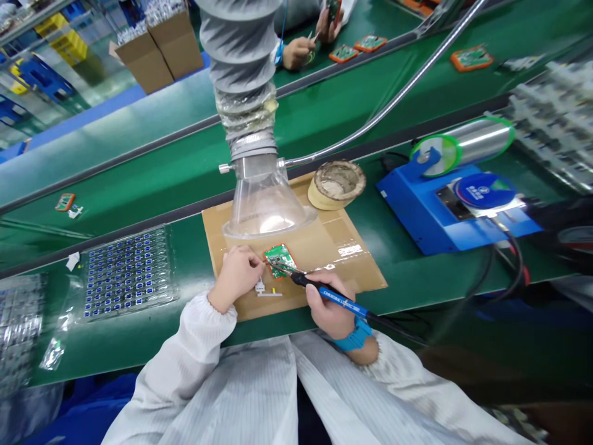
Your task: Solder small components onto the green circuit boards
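Note:
A small green circuit board [279, 259] lies on a brown cardboard mat [324, 247], under a clear fume-extraction funnel [264, 204]. My right hand [330, 307] is closed round a blue-handled soldering iron [340, 301], whose tip touches the board's near edge. My left hand [237, 275] is pinched closed at the board's left edge, where a thin wire reaches the tip; what it pinches is too small to name. A blue wrist strap [356, 337] sits on my right wrist.
A blue soldering station [435, 213] with a solder spool [463, 145] stands at right. A brown tip-cleaning pot [337, 183] sits behind the mat. A tray of blue parts [127, 272] lies at left. Another person's hands [306, 46] work across the green belt [139, 179].

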{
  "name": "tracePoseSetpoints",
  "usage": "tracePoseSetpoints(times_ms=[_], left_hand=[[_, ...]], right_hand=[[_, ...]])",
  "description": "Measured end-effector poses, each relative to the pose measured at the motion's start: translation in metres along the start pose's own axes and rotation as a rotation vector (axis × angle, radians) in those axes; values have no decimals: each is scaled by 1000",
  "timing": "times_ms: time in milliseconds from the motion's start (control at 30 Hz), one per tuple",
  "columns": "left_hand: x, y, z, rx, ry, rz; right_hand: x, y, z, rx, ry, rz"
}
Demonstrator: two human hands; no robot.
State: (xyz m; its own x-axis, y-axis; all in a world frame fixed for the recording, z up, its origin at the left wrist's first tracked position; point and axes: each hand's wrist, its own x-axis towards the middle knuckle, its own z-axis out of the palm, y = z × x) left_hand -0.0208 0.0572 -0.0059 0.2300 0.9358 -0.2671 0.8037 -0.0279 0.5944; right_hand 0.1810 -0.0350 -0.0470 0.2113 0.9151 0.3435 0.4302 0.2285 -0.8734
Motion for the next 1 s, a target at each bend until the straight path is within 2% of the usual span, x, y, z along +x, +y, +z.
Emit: tracePoseSetpoints(times_ms=[200, 700, 867, 1000], left_hand=[[0, 1, -2, -5, -11, -4], [1, 1, -2, 4, -12, -3], [0, 3, -3, 4, -24, -17], [0, 3, -4, -8, -30, -27]], right_hand=[[2, -3, -3, 6, -2, -42], [0, 0, -3, 39, -4, -20], [-2, 12, -2, 148, 108, 120], [-2, 15, -1, 195, 114, 181]])
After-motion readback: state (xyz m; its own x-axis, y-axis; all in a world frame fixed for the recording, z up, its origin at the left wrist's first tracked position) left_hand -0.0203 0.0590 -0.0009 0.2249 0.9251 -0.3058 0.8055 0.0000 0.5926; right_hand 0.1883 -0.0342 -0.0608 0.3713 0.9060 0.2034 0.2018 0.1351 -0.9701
